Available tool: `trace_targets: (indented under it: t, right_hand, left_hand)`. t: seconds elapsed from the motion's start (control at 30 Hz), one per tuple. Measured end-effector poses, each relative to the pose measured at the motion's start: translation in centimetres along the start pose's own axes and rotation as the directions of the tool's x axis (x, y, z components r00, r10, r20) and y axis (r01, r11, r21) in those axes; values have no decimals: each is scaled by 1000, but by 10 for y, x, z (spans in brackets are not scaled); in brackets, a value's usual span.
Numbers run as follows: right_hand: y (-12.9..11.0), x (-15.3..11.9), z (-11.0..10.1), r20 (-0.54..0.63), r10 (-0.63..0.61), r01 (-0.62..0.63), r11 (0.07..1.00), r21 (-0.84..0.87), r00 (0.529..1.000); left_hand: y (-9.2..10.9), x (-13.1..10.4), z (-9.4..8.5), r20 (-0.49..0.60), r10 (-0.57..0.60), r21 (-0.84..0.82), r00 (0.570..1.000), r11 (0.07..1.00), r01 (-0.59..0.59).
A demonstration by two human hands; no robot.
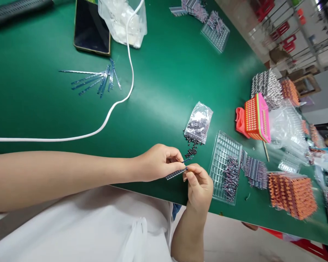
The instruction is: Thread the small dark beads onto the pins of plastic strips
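While clear bag of white stuff is lying just beside phone, left hand is pinching dark segmented strip, narrow, slightly tilted, near edge of green table; right hand is gripping strip's right end in fingertips. Small bag is holding dark beads, more spilling below. Gridded tray is holding heaped thin dark-pink pieces.

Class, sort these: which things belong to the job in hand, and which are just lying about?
Likely in use:
- dark strip, held in the left hand, its end by the right hand
- loose dark beads
- bead bag
- tray of thin pieces

Apparently just lying about:
- phone
- white cable
- orange basket
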State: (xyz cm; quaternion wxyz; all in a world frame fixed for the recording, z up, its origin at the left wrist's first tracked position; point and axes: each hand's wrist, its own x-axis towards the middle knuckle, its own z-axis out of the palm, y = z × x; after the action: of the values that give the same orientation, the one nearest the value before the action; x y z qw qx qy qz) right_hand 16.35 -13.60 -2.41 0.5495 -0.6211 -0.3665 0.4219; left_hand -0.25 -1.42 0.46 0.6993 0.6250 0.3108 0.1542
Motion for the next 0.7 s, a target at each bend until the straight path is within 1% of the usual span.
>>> trace_targets:
  t: [0.07, 0.13, 0.23, 0.37, 0.47, 0.53, 0.6, 0.67, 0.7]
  right_hand:
    - [0, 0, 0, -17, -17, 16, 999, -32, 1000]
    - [1, -1, 1, -26, -28, 26, 997, -73, 999]
    - [0, -1, 3, -51, -53, 47, 992, -118, 997]
    - [-1, -1, 6, -115, -102, 81, 981, -175, 988]
    - [-4, -3, 9, -118, -105, 78, 974, -211, 987]
    - [-6, -4, 10, -105, -96, 72, 975, -210, 990]
    - [-7, -4, 10, -86, -86, 69, 980, -186, 993]
    - [-7, -2, 9, -55, -64, 57, 992, -115, 996]
    - [-6, -2, 8, -32, -46, 44, 997, -67, 998]
  left_hand:
    - [-1, -1, 0, -8, 23, 41, 1000, 999, -23]
    - [-4, -1, 1, 8, 48, 74, 999, 996, -49]
    - [-8, -1, 3, 35, 70, 82, 997, 994, -73]
    - [-8, 1, 3, 26, 23, 18, 999, 1000, -24]
    - [-5, 1, 2, 41, 6, 77, 999, 997, -9]
    - [-5, 1, 1, 26, 23, 144, 999, 989, -26]
    - [-8, 1, -1, 23, 74, 210, 997, 975, -77]
    - [-10, 3, -3, 59, 129, 243, 990, 960, -140]
    - [-11, 3, -4, 101, 146, 252, 984, 953, -167]
